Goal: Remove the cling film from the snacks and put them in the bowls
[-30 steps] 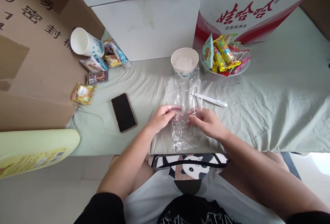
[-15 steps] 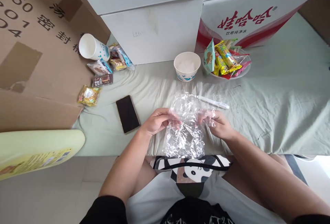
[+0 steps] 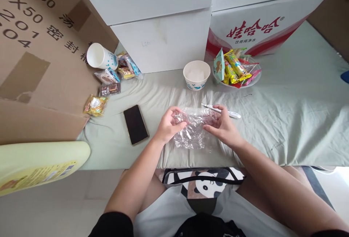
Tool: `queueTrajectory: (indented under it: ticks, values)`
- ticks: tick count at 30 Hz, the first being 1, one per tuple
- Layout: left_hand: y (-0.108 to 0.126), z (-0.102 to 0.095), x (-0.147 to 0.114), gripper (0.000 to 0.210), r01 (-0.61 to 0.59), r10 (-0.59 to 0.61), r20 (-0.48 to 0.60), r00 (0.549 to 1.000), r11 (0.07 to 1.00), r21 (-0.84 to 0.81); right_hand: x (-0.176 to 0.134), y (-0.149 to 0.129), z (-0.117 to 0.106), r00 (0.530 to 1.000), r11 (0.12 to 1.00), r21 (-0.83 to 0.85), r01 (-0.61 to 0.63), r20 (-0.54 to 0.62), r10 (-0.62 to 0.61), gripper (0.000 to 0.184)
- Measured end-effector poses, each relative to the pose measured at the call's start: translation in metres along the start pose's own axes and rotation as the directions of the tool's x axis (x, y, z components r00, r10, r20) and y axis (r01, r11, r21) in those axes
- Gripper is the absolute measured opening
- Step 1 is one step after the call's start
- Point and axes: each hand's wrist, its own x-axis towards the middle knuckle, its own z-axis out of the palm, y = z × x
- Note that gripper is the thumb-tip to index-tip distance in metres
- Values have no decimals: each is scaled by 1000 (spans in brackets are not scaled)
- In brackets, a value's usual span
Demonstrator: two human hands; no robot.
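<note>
A crinkled sheet of clear plastic film point(image 3: 192, 129) stretches between my hands above the cloth-covered surface. My left hand point(image 3: 171, 125) grips its left side, thumb in front and fingers behind. On the other side my right hand point(image 3: 224, 127) holds the film's right edge between thumb and curled fingers. Just behind the right fingers lies a slim white-handled craft knife point(image 3: 234, 114) with a metal tip, partly covered by that hand. Beyond the film stands a paper bowl point(image 3: 196, 80) with something whitish inside.
A clear bowl of wrapped snacks point(image 3: 257, 81) is right of the paper bowl. A phone point(image 3: 135, 124) lies at left. Farther left are a tipped paper cup point(image 3: 99, 56) and several snack packs point(image 3: 95, 105). Cardboard boxes point(image 3: 163, 44) stand behind.
The film has risen off my lap side and now hangs shorter and flatter between my hands. Both hands have moved slightly away from me, and the right fingers now overlap the knife.
</note>
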Motion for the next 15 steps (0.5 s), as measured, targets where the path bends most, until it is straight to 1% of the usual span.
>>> queueTrajectory:
  ticks: [1,2,3,4,6,7,8,10,11,12,14,15]
  values:
    - [1,-1,0,60,24,-25,-5,1000,995,-97,1,0,1,998,996,65,-62,25,60,64]
    - [3,-2,0,71,65,-64,10,998,984,-169,1,0,2,993,990,94,-106,56,101,60]
    - [4,-2,0,75,122,-114,49,992,972,-200,2,-1,2,991,987,104,-123,67,116,51]
    - [5,-2,0,70,182,-165,99,981,964,-192,2,-1,2,992,986,119,-114,57,108,44]
    - [5,0,0,48,256,-234,169,957,960,-117,2,-3,3,996,982,169,-83,41,77,42]
    - [5,1,0,40,259,-242,174,955,963,-81,3,-4,3,995,979,183,-87,54,78,43]
    - [4,2,0,36,250,-237,162,958,967,-59,3,-5,3,992,977,181,-108,88,93,44]
    - [2,4,0,36,239,-232,133,964,970,-40,3,-6,3,973,975,142,-173,175,148,44]
    - [1,4,0,38,244,-239,124,963,969,-26,3,-6,3,968,974,120,-193,187,169,44]
    - [1,4,0,40,250,-247,118,962,968,-13,3,-6,3,968,973,111,-201,173,181,44]
    - [2,3,0,39,250,-247,117,962,968,-16,2,-6,2,981,973,138,-183,86,173,42]
    - [4,2,0,36,245,-239,122,963,969,-42,2,-6,2,986,973,165,-164,42,159,40]
